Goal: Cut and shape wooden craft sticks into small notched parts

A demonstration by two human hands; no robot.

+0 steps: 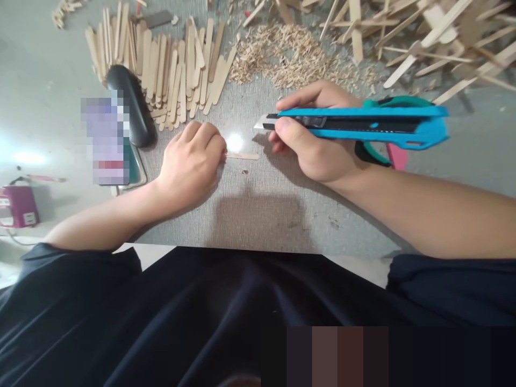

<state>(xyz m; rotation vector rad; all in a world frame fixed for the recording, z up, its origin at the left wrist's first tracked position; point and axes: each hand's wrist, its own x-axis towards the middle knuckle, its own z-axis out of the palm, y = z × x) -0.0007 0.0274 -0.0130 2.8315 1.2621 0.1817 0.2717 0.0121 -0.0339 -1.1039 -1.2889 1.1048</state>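
My left hand (193,158), fingers curled, pins one end of a thin, flat, pale wooden stick (242,156), lying crosswise toward my right hand (318,153), which grips a blue-and-black plastic utility knife (355,121), blade leftward.

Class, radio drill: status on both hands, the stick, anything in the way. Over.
Left hand holding wooden stick, end protruding. Right hand gripping blue cutter, blade out, apart from stick. Wood shavings beyond hands; none between blade and stick.
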